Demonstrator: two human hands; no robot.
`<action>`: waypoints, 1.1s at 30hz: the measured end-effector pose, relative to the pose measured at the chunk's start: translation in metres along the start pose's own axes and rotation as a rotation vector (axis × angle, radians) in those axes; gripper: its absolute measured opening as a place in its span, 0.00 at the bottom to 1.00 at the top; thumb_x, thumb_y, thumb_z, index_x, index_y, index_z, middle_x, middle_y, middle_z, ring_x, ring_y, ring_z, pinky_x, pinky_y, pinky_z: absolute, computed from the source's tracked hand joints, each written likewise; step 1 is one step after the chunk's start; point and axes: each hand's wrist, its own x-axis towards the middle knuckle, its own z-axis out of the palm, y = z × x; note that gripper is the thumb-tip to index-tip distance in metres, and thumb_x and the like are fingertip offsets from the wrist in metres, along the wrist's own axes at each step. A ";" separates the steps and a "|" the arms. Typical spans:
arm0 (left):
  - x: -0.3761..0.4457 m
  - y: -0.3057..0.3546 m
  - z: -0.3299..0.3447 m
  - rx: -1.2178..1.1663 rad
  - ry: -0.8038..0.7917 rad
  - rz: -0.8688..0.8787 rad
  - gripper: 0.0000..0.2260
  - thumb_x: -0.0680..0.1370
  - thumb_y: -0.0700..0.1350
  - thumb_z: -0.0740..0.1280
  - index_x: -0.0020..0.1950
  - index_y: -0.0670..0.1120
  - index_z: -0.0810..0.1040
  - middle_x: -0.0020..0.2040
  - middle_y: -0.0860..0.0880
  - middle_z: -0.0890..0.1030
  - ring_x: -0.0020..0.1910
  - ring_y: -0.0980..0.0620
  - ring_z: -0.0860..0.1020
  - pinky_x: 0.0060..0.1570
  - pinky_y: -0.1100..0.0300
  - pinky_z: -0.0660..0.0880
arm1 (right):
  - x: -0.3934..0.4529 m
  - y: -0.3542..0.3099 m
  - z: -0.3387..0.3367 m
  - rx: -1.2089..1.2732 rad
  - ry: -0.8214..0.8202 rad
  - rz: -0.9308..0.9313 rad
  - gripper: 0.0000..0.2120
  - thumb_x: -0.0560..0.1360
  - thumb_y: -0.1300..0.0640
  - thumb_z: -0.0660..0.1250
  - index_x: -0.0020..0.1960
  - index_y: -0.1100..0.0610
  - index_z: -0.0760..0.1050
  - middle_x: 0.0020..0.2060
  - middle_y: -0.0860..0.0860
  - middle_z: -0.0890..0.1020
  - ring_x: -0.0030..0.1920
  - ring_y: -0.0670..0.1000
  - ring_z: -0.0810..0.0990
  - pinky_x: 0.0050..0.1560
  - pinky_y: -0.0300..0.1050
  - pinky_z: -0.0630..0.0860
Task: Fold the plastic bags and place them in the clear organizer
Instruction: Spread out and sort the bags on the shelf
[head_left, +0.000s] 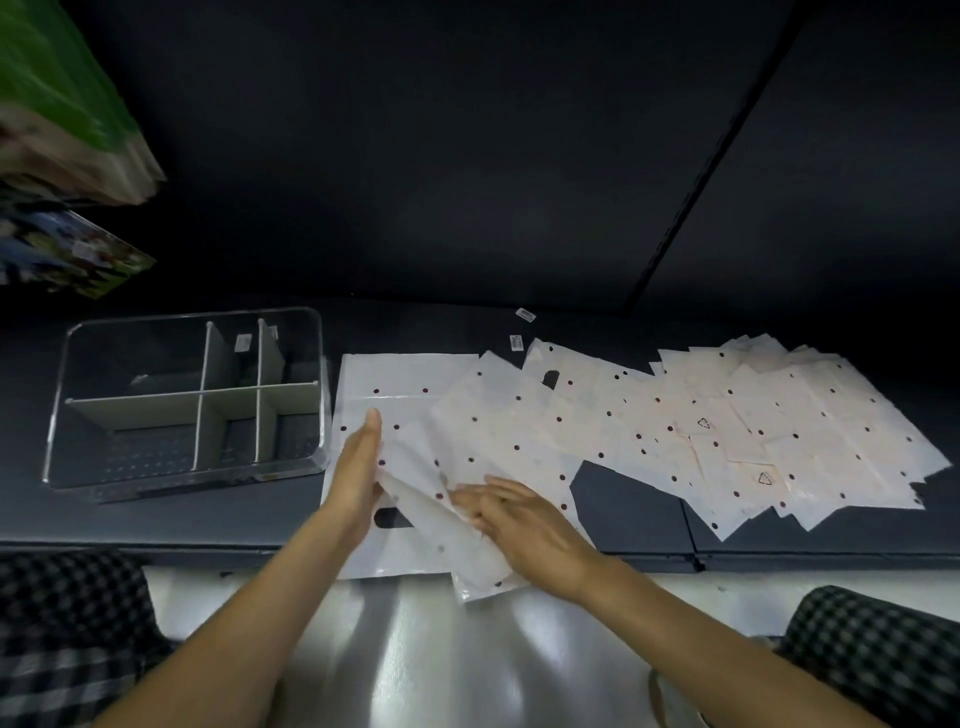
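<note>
A white plastic bag with dark dots (410, 410) lies flat on the dark shelf in front of me, partly over its front edge. My left hand (358, 478) stands on edge on this bag with straight fingers. A loose flap of bag (431, 499) is raised between both hands. My right hand (524, 525) rests flat on it, fingers straight. The clear organizer (187, 400) with white dividers stands to the left, its compartments holding nothing.
Several more dotted white bags (727, 431) lie spread in an overlapping pile to the right. Two small labels (525, 315) lie behind them. Coloured packages (67, 156) hang at the upper left. A shiny floor (441, 649) lies below the shelf edge.
</note>
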 end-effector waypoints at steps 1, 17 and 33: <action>0.001 0.000 -0.006 0.046 -0.038 -0.041 0.21 0.80 0.57 0.59 0.64 0.44 0.73 0.57 0.43 0.80 0.53 0.44 0.79 0.54 0.48 0.75 | -0.002 0.002 0.002 -0.015 -0.035 -0.018 0.26 0.81 0.46 0.40 0.71 0.50 0.66 0.72 0.45 0.65 0.72 0.41 0.55 0.71 0.32 0.41; -0.038 -0.071 -0.020 1.126 0.502 0.279 0.10 0.78 0.45 0.66 0.57 0.47 0.81 0.56 0.39 0.69 0.53 0.38 0.69 0.52 0.45 0.70 | -0.029 0.105 -0.019 -0.203 0.186 0.607 0.25 0.80 0.49 0.57 0.75 0.53 0.58 0.74 0.51 0.62 0.73 0.52 0.60 0.74 0.47 0.57; 0.023 -0.062 -0.029 1.767 -0.088 0.371 0.31 0.71 0.69 0.30 0.71 0.59 0.27 0.73 0.51 0.28 0.74 0.46 0.31 0.73 0.45 0.36 | 0.005 0.106 -0.047 -0.194 0.443 0.527 0.07 0.79 0.60 0.61 0.49 0.58 0.78 0.47 0.52 0.80 0.44 0.54 0.77 0.38 0.43 0.70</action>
